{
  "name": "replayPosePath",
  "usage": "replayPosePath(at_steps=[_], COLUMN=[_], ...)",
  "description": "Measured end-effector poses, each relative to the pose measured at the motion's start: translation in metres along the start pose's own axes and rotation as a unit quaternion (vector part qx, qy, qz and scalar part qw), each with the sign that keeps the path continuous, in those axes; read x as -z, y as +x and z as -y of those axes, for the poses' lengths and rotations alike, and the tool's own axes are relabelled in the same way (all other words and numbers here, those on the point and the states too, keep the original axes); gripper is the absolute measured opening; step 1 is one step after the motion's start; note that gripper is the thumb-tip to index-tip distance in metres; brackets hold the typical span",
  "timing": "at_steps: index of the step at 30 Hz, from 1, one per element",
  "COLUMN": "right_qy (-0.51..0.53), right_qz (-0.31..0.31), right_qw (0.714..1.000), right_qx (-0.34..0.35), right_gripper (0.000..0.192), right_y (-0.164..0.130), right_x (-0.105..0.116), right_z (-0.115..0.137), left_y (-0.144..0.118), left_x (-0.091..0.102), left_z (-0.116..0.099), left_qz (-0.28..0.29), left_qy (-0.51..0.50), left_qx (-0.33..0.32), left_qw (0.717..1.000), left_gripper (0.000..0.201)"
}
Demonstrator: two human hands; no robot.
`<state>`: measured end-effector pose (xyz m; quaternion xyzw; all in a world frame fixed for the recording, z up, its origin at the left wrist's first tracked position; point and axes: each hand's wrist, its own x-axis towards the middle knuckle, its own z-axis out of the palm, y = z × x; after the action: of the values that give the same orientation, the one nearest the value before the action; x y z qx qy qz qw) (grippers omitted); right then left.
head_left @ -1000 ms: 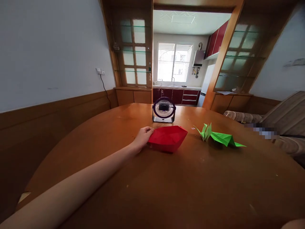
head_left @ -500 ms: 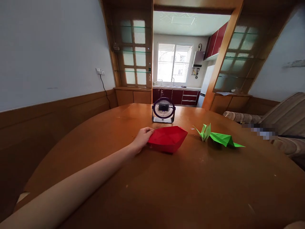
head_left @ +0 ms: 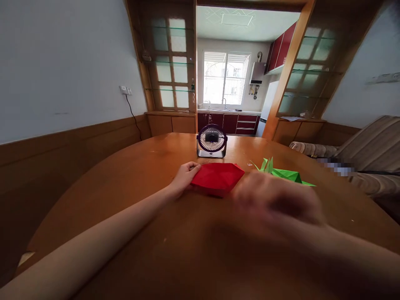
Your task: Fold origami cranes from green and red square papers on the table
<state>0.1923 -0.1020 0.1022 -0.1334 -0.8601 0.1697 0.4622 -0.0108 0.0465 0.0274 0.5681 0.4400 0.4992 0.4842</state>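
A red folded paper shape point(head_left: 218, 178) lies on the round wooden table point(head_left: 193, 246). My left hand point(head_left: 185, 176) rests at its left corner, fingers pinched on the edge. My right hand point(head_left: 276, 199) is a motion-blurred shape over the table, just right of the red paper and in front of the green folded paper pieces point(head_left: 283, 175), partly hiding them. Whether its fingers are apart or closed is lost in the blur; nothing shows in it.
A small dark desk fan point(head_left: 211, 141) stands behind the red paper. A wood-panelled wall runs along the left, a striped sofa point(head_left: 368, 154) sits at the right, and a kitchen with a window lies beyond the doorway.
My right arm has swept in from the lower right and now hovers beside the red paper. My left hand stays on the paper's corner. The view has tilted slightly.
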Motion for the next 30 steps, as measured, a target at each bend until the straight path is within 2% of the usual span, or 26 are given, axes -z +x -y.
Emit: replayPosePath(at_steps=[1, 2, 3, 5, 7, 9, 12, 15, 17, 20, 22, 23, 24, 26, 30], right_qy=[-0.018, -0.080, -0.141, -0.240, -0.299, -0.326, -0.336, -0.355, -0.387, -0.438, -0.446, -0.442, -0.434, -0.415, -0.377], right_qz=[0.017, 0.054, 0.091, 0.151, 0.221, 0.259, 0.258, 0.284, 0.300, 0.302, 0.294, 0.287, 0.279, 0.281, 0.277], right_qw=[1.000, 0.995, 0.985, 0.950, 0.910, 0.887, 0.882, 0.871, 0.858, 0.839, 0.840, 0.846, 0.852, 0.862, 0.875], right_qx=[0.001, -0.011, -0.047, -0.131, -0.185, -0.200, -0.206, -0.186, -0.158, -0.113, -0.091, -0.085, -0.083, -0.081, -0.125], right_gripper=[0.013, 0.015, 0.017, 0.020, 0.021, 0.016, 0.015, 0.014, 0.013, 0.018, 0.020, 0.019, 0.018, 0.016, 0.010], right_y=[0.002, 0.003, 0.003, -0.001, -0.008, -0.013, -0.017, -0.017, -0.017, -0.018, -0.017, -0.016, -0.016, -0.014, -0.013], right_x=[0.005, 0.010, 0.015, 0.021, 0.023, 0.023, 0.022, 0.019, 0.015, 0.009, 0.007, 0.007, 0.008, 0.010, 0.017], right_z=[-0.014, -0.031, -0.048, -0.082, -0.106, -0.116, -0.115, -0.109, -0.106, -0.104, -0.103, -0.103, -0.103, -0.103, -0.101], left_y=[0.000, 0.000, -0.001, -0.002, -0.004, -0.006, -0.011, -0.017, -0.020, -0.020, -0.020, -0.021, -0.022, -0.025, -0.030], left_x=[0.000, 0.000, 0.000, 0.000, 0.000, -0.001, -0.003, -0.004, -0.003, -0.001, 0.000, 0.000, 0.000, 0.000, 0.004], left_z=[-0.002, -0.004, -0.006, -0.009, -0.011, -0.012, -0.013, -0.017, -0.019, -0.021, -0.023, -0.025, -0.027, -0.033, -0.048], left_qz=[0.004, 0.009, 0.014, 0.023, 0.026, 0.029, 0.035, 0.025, 0.013, 0.011, 0.059, 0.100, 0.150, 0.242, 0.333], left_qy=[0.001, 0.006, 0.017, 0.055, 0.100, 0.125, 0.152, 0.235, 0.328, 0.457, 0.492, 0.494, 0.488, 0.464, 0.394], left_qx=[-0.012, -0.027, -0.046, -0.094, -0.145, -0.179, -0.205, -0.229, -0.263, -0.360, -0.424, -0.439, -0.440, -0.400, -0.253], left_qw=[1.000, 1.000, 0.999, 0.994, 0.984, 0.975, 0.966, 0.944, 0.907, 0.813, 0.758, 0.744, 0.739, 0.753, 0.819], left_gripper=[0.012, 0.011, 0.011, 0.012, 0.014, 0.017, 0.019, 0.017, 0.015, 0.020, 0.022, 0.020, 0.017, 0.015, 0.025])
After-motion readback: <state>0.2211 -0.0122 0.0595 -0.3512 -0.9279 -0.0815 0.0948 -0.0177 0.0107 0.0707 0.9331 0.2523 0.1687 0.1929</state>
